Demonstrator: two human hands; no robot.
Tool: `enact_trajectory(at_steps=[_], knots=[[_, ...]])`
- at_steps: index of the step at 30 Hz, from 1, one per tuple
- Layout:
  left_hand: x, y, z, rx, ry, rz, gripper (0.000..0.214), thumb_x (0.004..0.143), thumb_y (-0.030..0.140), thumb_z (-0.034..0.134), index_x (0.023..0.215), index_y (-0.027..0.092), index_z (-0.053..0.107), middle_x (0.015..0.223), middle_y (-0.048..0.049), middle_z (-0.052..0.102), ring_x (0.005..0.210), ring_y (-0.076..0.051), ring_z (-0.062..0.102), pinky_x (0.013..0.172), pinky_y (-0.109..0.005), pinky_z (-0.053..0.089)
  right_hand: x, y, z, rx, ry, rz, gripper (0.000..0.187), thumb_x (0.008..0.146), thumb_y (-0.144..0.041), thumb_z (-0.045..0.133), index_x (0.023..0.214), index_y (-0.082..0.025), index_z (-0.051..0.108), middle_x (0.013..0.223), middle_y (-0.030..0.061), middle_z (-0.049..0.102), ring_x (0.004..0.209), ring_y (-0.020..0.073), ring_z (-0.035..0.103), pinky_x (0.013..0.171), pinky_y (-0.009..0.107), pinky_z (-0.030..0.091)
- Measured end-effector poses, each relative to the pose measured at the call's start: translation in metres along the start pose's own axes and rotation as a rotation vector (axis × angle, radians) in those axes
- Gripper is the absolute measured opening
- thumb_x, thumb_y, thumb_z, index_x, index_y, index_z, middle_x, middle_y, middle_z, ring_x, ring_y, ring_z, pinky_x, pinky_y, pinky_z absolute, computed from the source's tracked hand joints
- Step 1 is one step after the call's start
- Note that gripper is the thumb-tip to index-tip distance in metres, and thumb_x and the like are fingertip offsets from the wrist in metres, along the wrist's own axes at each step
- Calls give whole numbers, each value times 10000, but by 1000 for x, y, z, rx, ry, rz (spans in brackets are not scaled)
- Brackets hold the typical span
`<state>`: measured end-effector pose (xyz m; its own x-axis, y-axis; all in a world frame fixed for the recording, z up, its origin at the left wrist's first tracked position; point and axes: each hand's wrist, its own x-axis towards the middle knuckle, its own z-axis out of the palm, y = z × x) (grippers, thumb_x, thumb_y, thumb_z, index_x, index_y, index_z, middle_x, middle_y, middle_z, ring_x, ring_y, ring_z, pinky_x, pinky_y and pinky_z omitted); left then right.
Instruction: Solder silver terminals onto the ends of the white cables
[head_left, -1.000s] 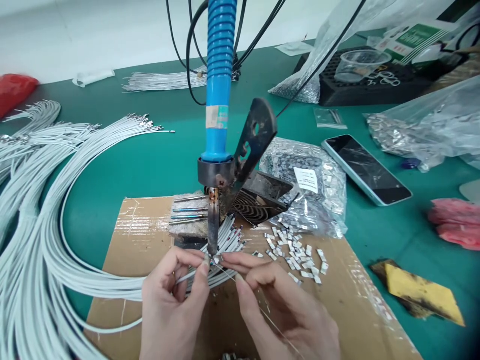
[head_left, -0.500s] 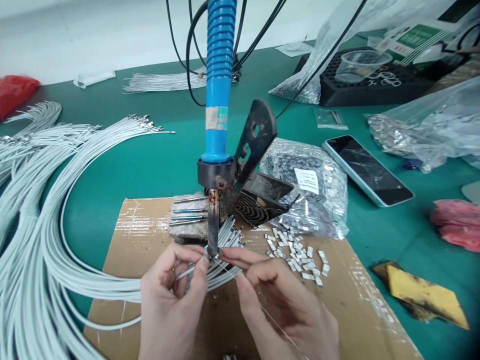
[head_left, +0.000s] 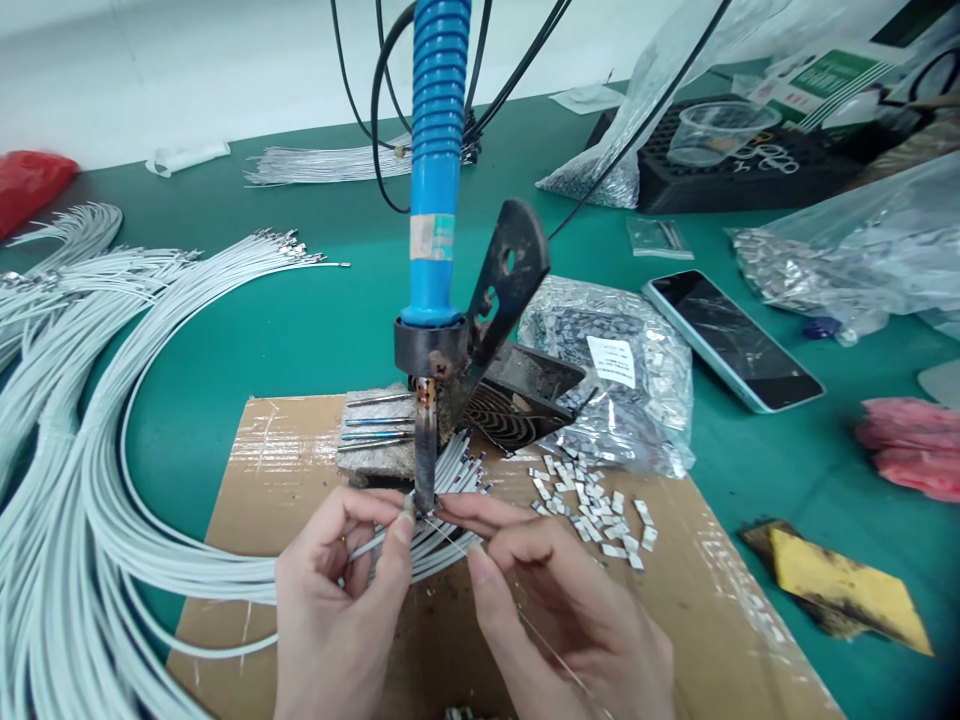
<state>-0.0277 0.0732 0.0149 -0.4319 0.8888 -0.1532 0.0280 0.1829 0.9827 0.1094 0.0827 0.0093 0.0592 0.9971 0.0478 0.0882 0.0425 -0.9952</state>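
Observation:
A blue-handled soldering iron stands upright in a dark metal stand, tip pointing down at a cardboard sheet. My left hand pinches the end of a white wire right under the tip. My right hand pinches a thin strand of solder wire and holds its end against the same spot. A fan of white wires lies behind my fingers. Small metal terminals are scattered to the right of my hands.
A big bundle of white wires curves along the left. A bag of terminals, a phone, more plastic bags, a yellow sponge and a black tray lie on the green table to the right.
Both hands stay almost still at the iron's tip; they have shifted only slightly to the left and up.

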Motion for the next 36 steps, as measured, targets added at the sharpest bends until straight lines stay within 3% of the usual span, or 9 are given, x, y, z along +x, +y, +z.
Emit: enact_trajectory(at_steps=[5, 10, 19, 24, 29, 36], knots=[[-2, 2, 0, -10, 23, -6, 110, 779, 115, 776, 720, 197, 732, 820, -38, 823, 697, -147, 760, 620, -148, 585, 0, 1, -1, -5, -7, -5, 188, 899, -186, 672, 723, -244, 639, 1072, 70, 813, 927, 217, 797, 742, 231, 619], [-2, 1, -3, 11, 7, 9, 123, 822, 121, 749, 733, 205, 731, 828, -21, 823, 698, -123, 754, 634, -124, 576, 0, 2, 1, 21, -8, -27, 192, 897, -149, 655, 731, -245, 640, 1063, 53, 809, 942, 196, 789, 798, 223, 605], [-2, -1, -3, 14, 1, 22, 132, 860, 128, 724, 752, 204, 721, 839, -13, 824, 701, -107, 746, 645, -108, 567, -1, 2, 1, 52, -24, -22, 199, 916, -139, 643, 739, -230, 640, 1083, 69, 802, 968, 189, 780, 793, 210, 596], [-2, -2, -3, 34, -16, 7, 146, 876, 129, 709, 752, 208, 713, 804, 2, 807, 684, -93, 726, 654, -101, 558, -2, 3, 2, 75, -23, 1, 207, 930, -142, 633, 744, -233, 642, 1091, 75, 794, 996, 195, 776, 672, 173, 586], [0, -4, -2, 46, -7, 2, 130, 876, 161, 727, 756, 210, 720, 813, 4, 800, 677, -88, 707, 665, -101, 554, -2, 3, 3, 61, -3, -20, 205, 915, -125, 644, 743, -235, 645, 1087, 58, 796, 976, 179, 775, 758, 177, 586], [-1, -6, -2, 41, 8, 27, 125, 855, 140, 737, 758, 218, 725, 825, 9, 804, 664, -89, 710, 653, -108, 560, -2, 3, 3, 35, 10, -49, 192, 920, -141, 648, 759, -245, 643, 1092, 34, 797, 960, 164, 779, 722, 151, 580]])
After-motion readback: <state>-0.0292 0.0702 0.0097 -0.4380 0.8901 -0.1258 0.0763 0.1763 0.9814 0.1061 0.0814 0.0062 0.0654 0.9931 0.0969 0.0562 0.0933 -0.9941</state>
